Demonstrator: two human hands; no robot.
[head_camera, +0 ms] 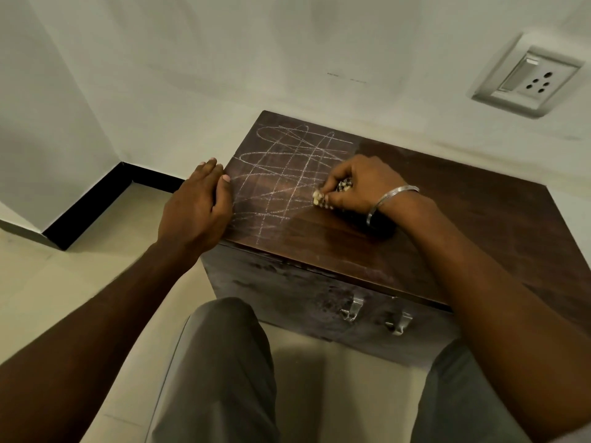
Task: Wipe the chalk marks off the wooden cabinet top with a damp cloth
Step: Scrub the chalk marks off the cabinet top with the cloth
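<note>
No words, numbers or brand names can be read from here. The chalk marks [287, 174] on the cabinet top [447, 219] are only loops and crossing lines, not letters or figures. A few small dark specks [332, 74] on the wall [224, 59] above it are too small to tell whether they are print. The switch and socket plate [527, 79] has no marking I can make out.
</note>
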